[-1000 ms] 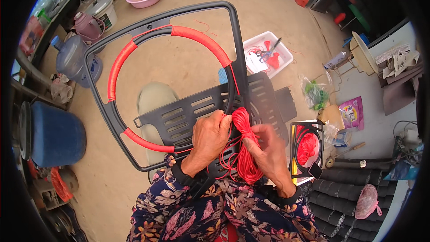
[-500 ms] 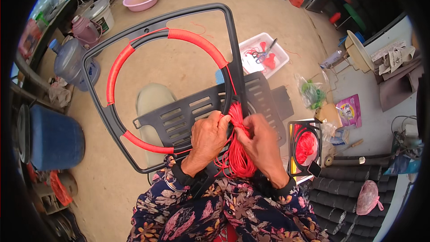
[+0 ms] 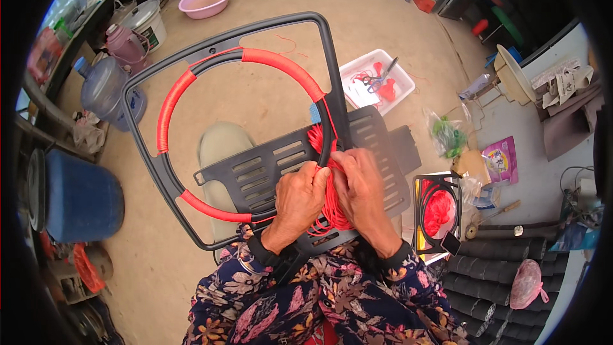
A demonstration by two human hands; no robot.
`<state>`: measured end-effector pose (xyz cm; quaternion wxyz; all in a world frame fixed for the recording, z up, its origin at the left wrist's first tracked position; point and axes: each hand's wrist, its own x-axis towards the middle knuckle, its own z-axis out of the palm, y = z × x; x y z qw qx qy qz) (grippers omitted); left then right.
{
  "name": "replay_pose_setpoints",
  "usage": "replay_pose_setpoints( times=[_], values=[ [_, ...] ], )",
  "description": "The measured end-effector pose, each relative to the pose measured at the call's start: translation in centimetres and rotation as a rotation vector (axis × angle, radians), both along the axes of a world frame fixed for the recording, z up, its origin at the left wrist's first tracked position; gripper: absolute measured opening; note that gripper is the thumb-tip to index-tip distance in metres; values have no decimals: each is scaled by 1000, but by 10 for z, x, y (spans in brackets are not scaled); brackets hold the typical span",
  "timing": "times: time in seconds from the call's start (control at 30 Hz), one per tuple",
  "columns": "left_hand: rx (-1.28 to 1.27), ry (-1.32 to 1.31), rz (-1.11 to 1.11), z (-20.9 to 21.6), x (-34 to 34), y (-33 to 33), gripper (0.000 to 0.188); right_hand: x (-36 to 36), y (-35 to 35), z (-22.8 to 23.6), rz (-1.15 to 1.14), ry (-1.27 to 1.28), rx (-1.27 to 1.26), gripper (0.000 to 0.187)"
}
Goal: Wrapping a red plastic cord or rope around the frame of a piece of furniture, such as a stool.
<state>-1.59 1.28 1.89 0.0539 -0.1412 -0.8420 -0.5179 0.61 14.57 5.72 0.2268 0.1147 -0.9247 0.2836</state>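
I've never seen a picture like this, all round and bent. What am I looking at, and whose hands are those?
The picture comes from a wide camera worn on a person's head, looking down, so straight edges bend. No machine here: the left hand and right hand are the wearer's own. Both grip a bundle of red cord at a black chair frame resting on the lap. Parts of the frame's inner ring are wrapped in red cord. On the ground lie a white tray with scissors, a pink basin, a blue barrel and a water jug.
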Motion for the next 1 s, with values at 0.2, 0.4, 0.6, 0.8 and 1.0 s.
replay_pose_setpoints(
  times=[0.2,0.4,0.6,0.8,1.0],
  values=[
    [-42,-5,20,-4,0,1,31,-8,11,20,13,-75,-220,22],
    [-37,38,2,-2,2,0,30,-40,51,27,-127,-461,-456,20],
    [-44,39,-3,-1,5,0,30,-71,63,27,-44,-955,-462,30],
    [-15,66,-68,-2,9,-2,27,-83,64,13,130,-1055,-483,25],
    [-23,-5,-105,2,13,-2,25,-81,64,9,157,-1097,-586,16]
  ],
)
